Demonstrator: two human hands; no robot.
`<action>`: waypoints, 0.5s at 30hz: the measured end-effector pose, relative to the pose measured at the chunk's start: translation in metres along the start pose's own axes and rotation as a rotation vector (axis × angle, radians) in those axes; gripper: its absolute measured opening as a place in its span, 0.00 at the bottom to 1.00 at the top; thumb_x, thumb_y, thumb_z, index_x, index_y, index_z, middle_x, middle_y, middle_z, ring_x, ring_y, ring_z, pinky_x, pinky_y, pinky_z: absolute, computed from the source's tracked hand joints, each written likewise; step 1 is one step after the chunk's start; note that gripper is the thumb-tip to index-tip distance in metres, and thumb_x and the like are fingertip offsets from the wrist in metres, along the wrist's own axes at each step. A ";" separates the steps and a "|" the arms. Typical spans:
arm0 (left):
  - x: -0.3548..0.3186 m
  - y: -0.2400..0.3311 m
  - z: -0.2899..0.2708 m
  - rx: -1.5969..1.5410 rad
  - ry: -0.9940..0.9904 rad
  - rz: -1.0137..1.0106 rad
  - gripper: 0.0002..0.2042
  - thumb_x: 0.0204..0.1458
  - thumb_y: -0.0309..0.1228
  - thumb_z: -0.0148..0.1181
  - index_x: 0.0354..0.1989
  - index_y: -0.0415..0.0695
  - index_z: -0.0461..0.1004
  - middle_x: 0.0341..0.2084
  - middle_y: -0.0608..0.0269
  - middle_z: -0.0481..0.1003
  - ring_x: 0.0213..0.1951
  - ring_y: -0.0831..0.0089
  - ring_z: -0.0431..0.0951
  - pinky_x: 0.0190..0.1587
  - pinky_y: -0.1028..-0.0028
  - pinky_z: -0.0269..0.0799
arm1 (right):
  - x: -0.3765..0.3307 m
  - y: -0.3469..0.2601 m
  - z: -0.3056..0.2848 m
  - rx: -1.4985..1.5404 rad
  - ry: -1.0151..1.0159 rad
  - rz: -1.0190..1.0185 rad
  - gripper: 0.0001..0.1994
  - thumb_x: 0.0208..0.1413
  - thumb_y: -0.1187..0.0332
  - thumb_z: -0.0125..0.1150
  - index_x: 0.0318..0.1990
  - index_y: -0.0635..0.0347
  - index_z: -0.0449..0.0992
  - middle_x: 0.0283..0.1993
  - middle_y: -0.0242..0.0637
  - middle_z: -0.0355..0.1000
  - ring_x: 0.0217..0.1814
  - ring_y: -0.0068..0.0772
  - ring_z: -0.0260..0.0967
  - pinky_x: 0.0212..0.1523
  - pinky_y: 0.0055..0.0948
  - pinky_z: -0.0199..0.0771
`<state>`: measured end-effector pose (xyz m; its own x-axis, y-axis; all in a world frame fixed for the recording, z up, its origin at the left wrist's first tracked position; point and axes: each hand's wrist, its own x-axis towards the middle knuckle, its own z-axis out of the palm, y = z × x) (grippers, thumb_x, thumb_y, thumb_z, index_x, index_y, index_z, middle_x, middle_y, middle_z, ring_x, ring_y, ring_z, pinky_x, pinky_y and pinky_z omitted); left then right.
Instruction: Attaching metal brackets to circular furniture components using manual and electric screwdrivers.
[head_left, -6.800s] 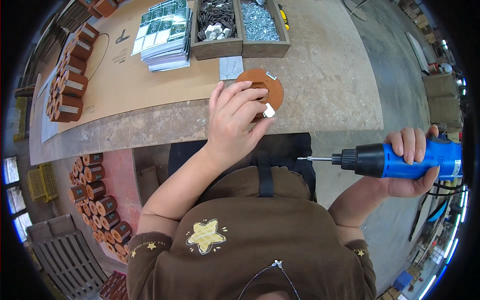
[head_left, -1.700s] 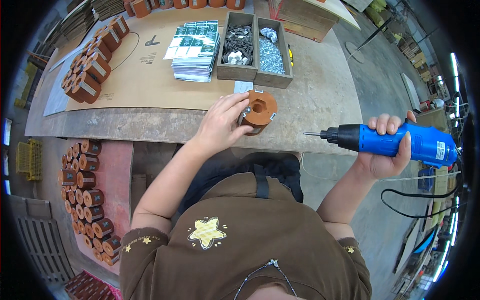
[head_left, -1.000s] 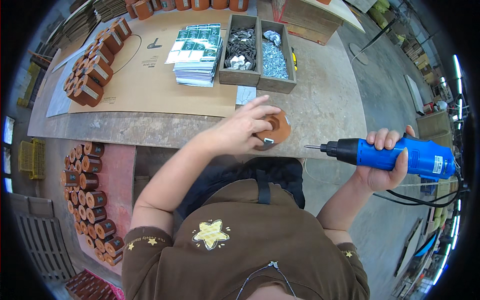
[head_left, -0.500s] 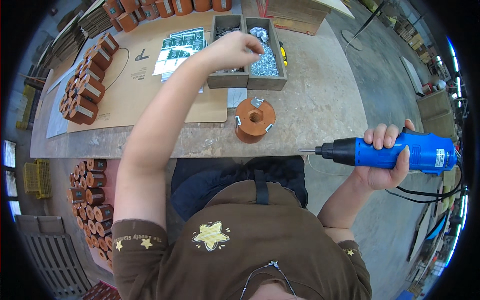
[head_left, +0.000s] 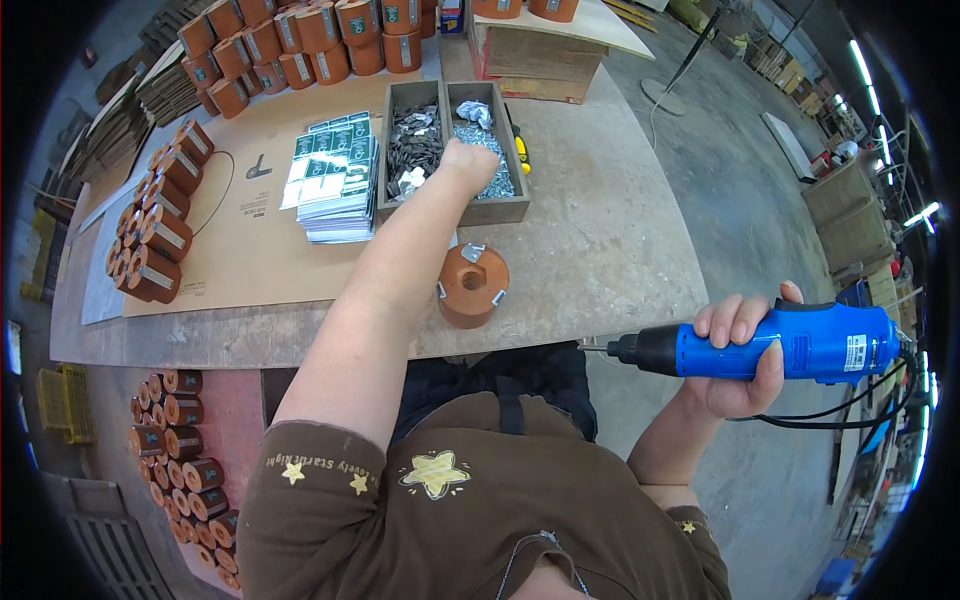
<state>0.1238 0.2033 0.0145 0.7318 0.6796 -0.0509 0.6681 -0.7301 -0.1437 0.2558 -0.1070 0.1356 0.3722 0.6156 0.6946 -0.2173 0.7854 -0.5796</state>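
Note:
My right hand [head_left: 745, 345] is wrapped round a blue electric screwdriver [head_left: 800, 340], held level off the table's front edge with its thin bit pointing left. My left hand [head_left: 472, 165] reaches down into the right compartment of a wooden box [head_left: 497, 212], over a heap of small silvery screws [head_left: 497, 183]. Its fingers look curled in, and whatever they pinch is hidden. Near the table edge stands a brown-orange cylinder [head_left: 474, 300] with a central hole and metal clips round its top. Dark flat metal pieces [head_left: 413, 140] fill the box's left compartment.
Left of the box lies a stack of green-and-white labels [head_left: 335, 180] on a cardboard sheet [head_left: 250, 255]. More brown-orange cylinders [head_left: 165, 235] stand at the left and back of the table, and others [head_left: 185, 440] below it. A yellow-and-black tool [head_left: 521, 150] lies beside the box.
My left hand has gone from above the screws down into them. The view has shifted, so the table shows farther back. The screwdriver stays in my right hand.

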 end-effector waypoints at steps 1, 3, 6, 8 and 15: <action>-0.002 -0.003 -0.002 -0.040 0.051 0.020 0.08 0.46 0.26 0.49 0.31 0.50 0.75 0.35 0.61 0.75 0.40 0.65 0.75 0.41 0.62 0.66 | 0.001 0.001 0.000 0.007 -0.005 0.000 0.28 0.52 0.65 0.48 0.58 0.63 0.46 0.28 0.39 0.63 0.27 0.31 0.63 0.31 0.34 0.68; -0.006 -0.008 -0.001 -0.134 0.164 0.048 0.04 0.44 0.26 0.52 0.27 0.46 0.74 0.32 0.57 0.75 0.37 0.61 0.75 0.37 0.65 0.69 | 0.003 0.004 0.000 0.020 -0.008 0.002 0.28 0.52 0.65 0.48 0.58 0.63 0.46 0.28 0.39 0.63 0.27 0.31 0.63 0.31 0.34 0.68; -0.012 -0.010 0.000 -0.348 0.258 -0.029 0.04 0.43 0.26 0.54 0.27 0.43 0.73 0.27 0.55 0.75 0.35 0.59 0.75 0.37 0.64 0.69 | 0.008 0.012 0.001 0.055 -0.021 0.018 0.27 0.52 0.65 0.47 0.57 0.64 0.46 0.29 0.39 0.63 0.28 0.31 0.63 0.32 0.34 0.68; -0.024 -0.008 -0.009 -0.471 0.345 -0.051 0.04 0.43 0.26 0.55 0.28 0.42 0.73 0.26 0.54 0.75 0.34 0.58 0.75 0.36 0.64 0.69 | 0.010 0.016 0.000 0.064 -0.039 0.021 0.27 0.53 0.65 0.47 0.57 0.63 0.46 0.29 0.39 0.64 0.28 0.31 0.63 0.32 0.34 0.68; -0.068 -0.007 -0.014 -0.721 0.630 -0.012 0.06 0.43 0.25 0.58 0.32 0.41 0.74 0.25 0.53 0.75 0.28 0.63 0.77 0.32 0.73 0.71 | 0.015 0.025 0.008 0.122 0.011 0.005 0.25 0.54 0.64 0.46 0.56 0.64 0.49 0.29 0.38 0.64 0.29 0.31 0.63 0.33 0.35 0.67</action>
<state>0.0711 0.1612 0.0328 0.5217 0.6780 0.5178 0.4444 -0.7341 0.5134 0.2488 -0.0777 0.1351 0.3803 0.6190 0.6871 -0.3274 0.7850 -0.5260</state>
